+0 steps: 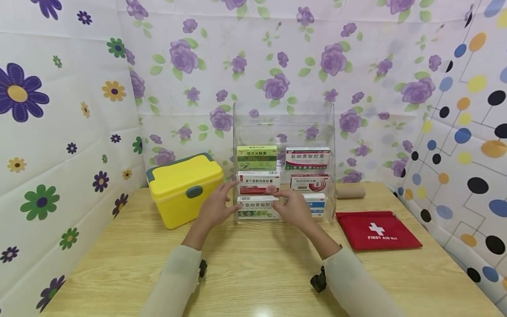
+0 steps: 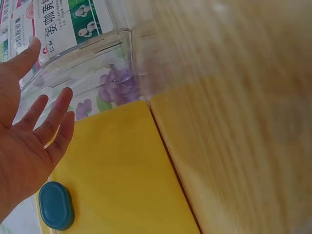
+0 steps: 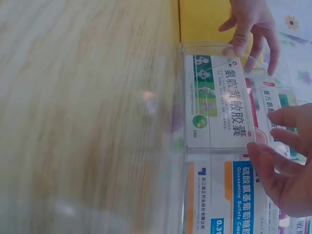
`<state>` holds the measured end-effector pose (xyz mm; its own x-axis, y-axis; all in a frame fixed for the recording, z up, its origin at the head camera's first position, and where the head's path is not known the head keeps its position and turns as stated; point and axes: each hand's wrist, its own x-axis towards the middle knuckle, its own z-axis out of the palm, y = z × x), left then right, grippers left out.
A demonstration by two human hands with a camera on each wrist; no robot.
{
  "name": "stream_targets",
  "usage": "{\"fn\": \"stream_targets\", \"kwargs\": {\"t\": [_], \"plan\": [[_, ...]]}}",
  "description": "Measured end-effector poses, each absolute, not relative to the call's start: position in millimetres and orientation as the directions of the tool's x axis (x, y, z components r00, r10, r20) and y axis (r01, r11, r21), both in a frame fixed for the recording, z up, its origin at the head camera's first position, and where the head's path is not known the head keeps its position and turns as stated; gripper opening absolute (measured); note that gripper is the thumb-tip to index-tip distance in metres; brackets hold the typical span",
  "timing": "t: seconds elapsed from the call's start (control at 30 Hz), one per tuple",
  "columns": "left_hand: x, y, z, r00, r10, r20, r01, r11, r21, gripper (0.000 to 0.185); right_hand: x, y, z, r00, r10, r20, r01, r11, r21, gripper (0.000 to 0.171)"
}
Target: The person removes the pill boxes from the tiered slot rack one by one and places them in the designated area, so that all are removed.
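Nearest the viewer, two pale sleeves stretch over the wooden surface (image 1: 253, 273) toward the clear acrylic rack (image 1: 283, 127), the landmark for everything here. The left hand (image 1: 215, 207) and the right hand (image 1: 293, 208) hover apart at the rack's bottom tier, fingers straight and spread, gripping nothing. Between them lies the green-and-white medicine box (image 1: 257, 208), seated in the left half of that bottom tier. The left fingertips reach the rack's left front edge by this box; the right wrist view shows the right fingertips (image 3: 273, 156) at the box's other end, though whether they actually touch it I cannot tell.

In the same bottom tier, to the right, sits a blue-and-white box (image 1: 317, 204), partly hidden by the right hand. The middle tier carries a red-and-white box (image 1: 258, 182) on the left and another red-striped box (image 1: 310, 182) on the right. The upper filled tier carries a green box (image 1: 256, 157) on the left and a white box with a red band (image 1: 307, 158) on the right.

Left of the rack, close beside it, stands a yellow case (image 1: 184, 187) with a teal latch, lid closed. Right of the rack, on the surface, lies a red first-aid pouch (image 1: 376, 230), zipped flat. Beyond the pouch, beside the rack's right wall, rests a tan roll (image 1: 350, 192). Behind the rack hangs a floral cloth backdrop (image 1: 277, 57).
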<state>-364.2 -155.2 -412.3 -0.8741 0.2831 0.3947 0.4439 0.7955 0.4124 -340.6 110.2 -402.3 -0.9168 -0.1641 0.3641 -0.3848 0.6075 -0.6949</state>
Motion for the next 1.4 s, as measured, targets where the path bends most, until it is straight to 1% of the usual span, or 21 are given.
{"fn": "stream_targets", "kwargs": {"t": [0.23, 0.37, 0.57, 0.73, 0.97, 1.1, 1.27, 1.4], "plan": [[-366, -154, -410, -0.884, 0.28, 0.375, 0.432, 0.795, 0.426, 0.074, -347, 109, -404, -0.945, -0.129, 0.3, -0.307, 0.668, -0.678, 0.028], [-367, -154, -409, -0.89, 0.276, 0.363, 0.425, 0.791, 0.44, 0.074, -349, 109, -405, -0.949, -0.115, 0.294, -0.29, 0.688, -0.666, 0.027], [-369, -154, -410, -0.892, 0.272, 0.361, 0.422, 0.787, 0.45, 0.074, -354, 107, -408, -0.944, -0.132, 0.301, -0.303, 0.703, -0.644, 0.027], [-371, -155, -411, -0.892, 0.278, 0.356, 0.424, 0.786, 0.45, 0.077, -357, 106, -410, -0.934, -0.13, 0.332, -0.318, 0.725, -0.611, 0.028], [-374, -154, -415, -0.892, 0.292, 0.346, 0.43, 0.786, 0.445, 0.081, -360, 107, -414, -0.918, -0.125, 0.377, -0.334, 0.755, -0.565, 0.021], [-375, -153, -415, -0.888, 0.289, 0.359, 0.439, 0.767, 0.468, 0.081, -363, 107, -415, -0.906, -0.136, 0.4, -0.351, 0.768, -0.535, 0.019], [-376, -152, -417, -0.892, 0.286, 0.351, 0.438, 0.74, 0.51, 0.081, -362, 108, -416, -0.911, -0.142, 0.387, -0.345, 0.777, -0.527, 0.02], [-377, -150, -418, -0.887, 0.292, 0.358, 0.451, 0.719, 0.528, 0.082, -363, 110, -415, -0.9, -0.161, 0.404, -0.366, 0.783, -0.503, 0.019]]}}
